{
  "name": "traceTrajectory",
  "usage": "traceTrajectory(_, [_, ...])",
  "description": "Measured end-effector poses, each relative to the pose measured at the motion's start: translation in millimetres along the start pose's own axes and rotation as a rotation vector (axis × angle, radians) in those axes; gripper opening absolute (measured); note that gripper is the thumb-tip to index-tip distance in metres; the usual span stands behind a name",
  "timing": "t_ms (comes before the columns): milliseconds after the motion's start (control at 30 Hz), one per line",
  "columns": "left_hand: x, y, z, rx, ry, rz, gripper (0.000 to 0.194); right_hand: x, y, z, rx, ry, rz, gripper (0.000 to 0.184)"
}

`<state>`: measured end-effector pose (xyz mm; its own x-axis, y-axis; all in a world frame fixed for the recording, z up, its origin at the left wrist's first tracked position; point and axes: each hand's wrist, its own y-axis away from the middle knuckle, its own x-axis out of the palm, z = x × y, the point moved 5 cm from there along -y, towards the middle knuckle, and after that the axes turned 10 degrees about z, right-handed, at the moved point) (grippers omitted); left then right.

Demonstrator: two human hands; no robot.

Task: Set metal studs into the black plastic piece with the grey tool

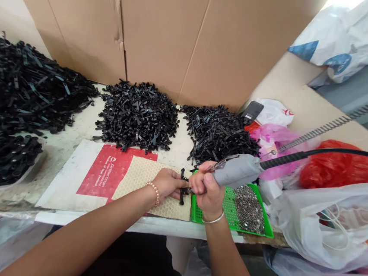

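My left hand is closed on a small black plastic part, pinning it near the right edge of a honeycomb-textured mat. In my right hand is a grey electric screwdriver with a black cord, held almost level. Its tip points left and meets the black part by my left fingertips; the exact contact point is hidden by my fingers. Under my right hand lies a green perforated tray with a heap of small metal screws or fasteners in its right half.
Black part piles line the back, with a larger pile and a filled tub at left. A cardboard sheet stands behind. At right are a phone, a red bag, a white bag and a coiled spring.
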<state>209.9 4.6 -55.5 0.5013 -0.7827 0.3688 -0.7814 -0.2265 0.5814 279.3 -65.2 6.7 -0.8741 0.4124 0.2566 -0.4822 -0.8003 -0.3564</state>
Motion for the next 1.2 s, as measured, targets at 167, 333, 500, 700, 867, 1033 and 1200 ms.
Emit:
traceTrajectory(167, [-1.7,-0.6,0.5,0.002,-0.025,0.027,0.023,4.8,0.1,7.2,-0.033,-0.029,-0.037,0.026])
traceTrajectory(333, [-4.5,-0.6,0.4,-0.007,-0.038,0.068,0.02,-15.9,15.2,54.3,-0.191,0.058,-0.217,0.028])
traceTrajectory(500, [-4.3,4.6,-3.8,-0.044,-0.066,0.186,0.022,-56.2,50.6,61.1,-0.133,0.146,-0.438,0.029])
traceTrajectory(700, [-7.4,4.5,-3.9,-0.029,-0.096,0.185,0.019,-65.3,55.9,35.5,-0.124,0.136,-0.477,0.028])
traceTrajectory(867, [-7.3,2.1,-0.4,-0.031,-0.066,0.159,0.014,-62.9,37.3,28.0,-0.097,0.113,-0.419,0.026])
traceTrajectory(1033, [-7.2,2.4,-0.6,-0.03,-0.048,0.17,0.013,-66.5,39.3,25.2,-0.097,0.129,-0.403,0.022])
traceTrajectory(1200, [-6.4,5.1,-2.0,-0.047,-0.054,0.169,0.016,-68.0,45.8,26.9,-0.131,0.141,-0.384,0.018])
